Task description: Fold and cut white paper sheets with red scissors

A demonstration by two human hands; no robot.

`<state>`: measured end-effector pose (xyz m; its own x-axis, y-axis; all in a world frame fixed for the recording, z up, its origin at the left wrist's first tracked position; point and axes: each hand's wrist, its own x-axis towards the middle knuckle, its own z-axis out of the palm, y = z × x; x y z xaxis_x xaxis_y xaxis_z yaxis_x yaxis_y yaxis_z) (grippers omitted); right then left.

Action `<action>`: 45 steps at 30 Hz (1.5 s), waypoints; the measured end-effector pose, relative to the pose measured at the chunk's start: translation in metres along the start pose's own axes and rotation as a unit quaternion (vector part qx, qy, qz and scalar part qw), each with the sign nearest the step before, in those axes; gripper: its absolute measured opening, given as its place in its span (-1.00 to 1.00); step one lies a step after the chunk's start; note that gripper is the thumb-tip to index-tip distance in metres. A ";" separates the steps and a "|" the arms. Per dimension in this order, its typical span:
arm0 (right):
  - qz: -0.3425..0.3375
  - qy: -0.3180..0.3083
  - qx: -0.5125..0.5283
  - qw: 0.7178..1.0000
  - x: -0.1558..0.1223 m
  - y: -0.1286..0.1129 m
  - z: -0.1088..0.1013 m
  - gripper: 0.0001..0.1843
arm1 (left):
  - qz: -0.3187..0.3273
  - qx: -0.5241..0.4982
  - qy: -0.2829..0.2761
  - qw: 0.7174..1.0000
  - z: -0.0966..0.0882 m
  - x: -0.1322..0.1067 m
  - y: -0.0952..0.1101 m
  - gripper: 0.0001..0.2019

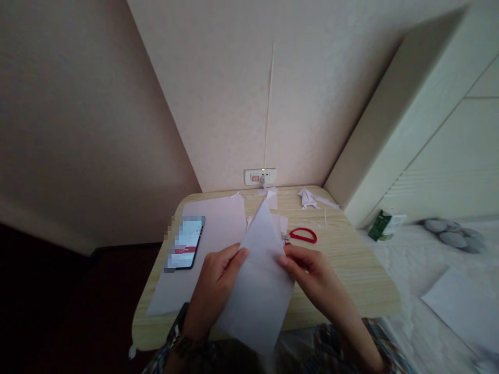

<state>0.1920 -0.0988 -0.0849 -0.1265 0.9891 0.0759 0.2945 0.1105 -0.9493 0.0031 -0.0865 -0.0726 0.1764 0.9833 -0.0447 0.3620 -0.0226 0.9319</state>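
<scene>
A sheet of white paper, its far end folded to a point, is held up between both hands over the small wooden table. My left hand pinches its left edge, thumb on top. On the right edge my right hand grips it with thumb above and fingers behind. Just beyond my right hand lie red-handled scissors, their blades partly hidden by paper. Left of my left hand, a phone with a lit screen rests on a stack of white paper.
The table also bears a folded paper figure and paper scraps at the back. A socket is on the wall behind. To the right, a green-and-white box, grey rounded objects and a paper sheet lie on a pale quilted surface.
</scene>
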 end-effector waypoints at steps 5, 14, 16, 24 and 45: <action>0.038 -0.026 -0.035 0.998 -0.006 0.001 0.001 -0.60 | -0.029 -0.052 0.001 0.998 0.001 -0.004 -0.002 -0.62; 0.056 -0.032 -0.031 0.997 -0.007 0.001 -0.001 -0.65 | -0.090 -0.171 -0.054 0.980 0.003 -0.004 0.001 -0.71; 0.050 -0.035 -0.038 0.997 -0.007 0.002 -0.001 -0.65 | -0.095 -0.183 -0.060 0.977 0.001 -0.005 0.001 -0.71; 0.023 -0.033 -0.001 0.999 -0.008 0.002 -0.002 -0.61 | -0.060 -0.141 -0.023 0.988 -0.002 -0.005 -0.009 -0.71; -0.022 0.027 -0.124 0.992 -0.005 -0.017 -0.039 -0.80 | 0.163 0.225 -0.128 0.952 -0.008 0.007 0.001 -0.71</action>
<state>0.2244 -0.1021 -0.0569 -0.0962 0.9858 0.1376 0.5148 0.1676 -0.8407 -0.0028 -0.0780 -0.0687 0.5419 0.8366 0.0804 0.5955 -0.4498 0.6656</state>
